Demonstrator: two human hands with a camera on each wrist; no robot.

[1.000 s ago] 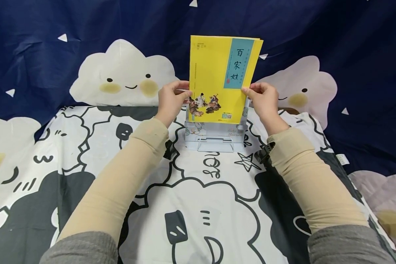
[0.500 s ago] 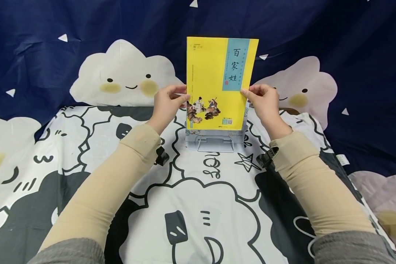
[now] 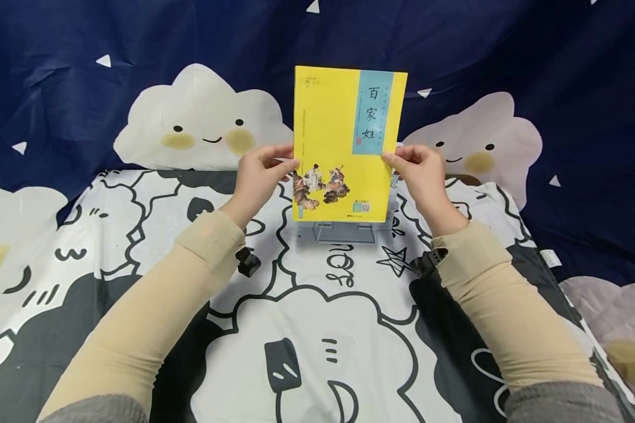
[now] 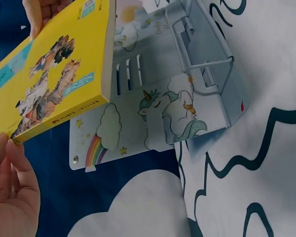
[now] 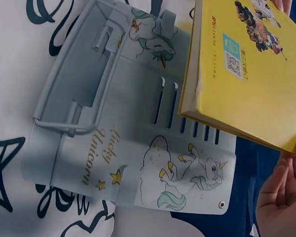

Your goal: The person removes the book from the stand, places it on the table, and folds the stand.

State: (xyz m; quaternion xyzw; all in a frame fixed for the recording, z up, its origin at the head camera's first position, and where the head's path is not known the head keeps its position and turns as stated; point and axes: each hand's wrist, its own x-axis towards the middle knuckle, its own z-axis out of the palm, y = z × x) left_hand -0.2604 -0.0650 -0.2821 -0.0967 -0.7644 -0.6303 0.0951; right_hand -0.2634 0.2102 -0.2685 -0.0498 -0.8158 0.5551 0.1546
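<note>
A yellow book [image 3: 328, 129] with a blue title strip is held upright, front cover toward me. My left hand [image 3: 260, 179] pinches its left edge, thumb on the cover. At the right edge my right hand [image 3: 422, 176] grips it the same way. Behind and below the book stands a pale book stand [image 3: 344, 233] with a wire lip, mostly hidden in the head view. In the left wrist view the stand's unicorn-printed back plate [image 4: 133, 118] shows, with the book apart from it. The right wrist view also has a gap between the book [image 5: 256, 84] and the stand [image 5: 143, 128].
The stand rests on a bed-like surface covered by a black and white cartoon cloth [image 3: 317, 329]. A dark blue curtain [image 3: 233, 35] with cloud prints hangs behind. A small black device [image 3: 247, 261] sits at my left wrist, another [image 3: 428, 262] at my right.
Both hands have brought the book down and slightly left, so it covers more of the stand. The hold on both edges stays the same.
</note>
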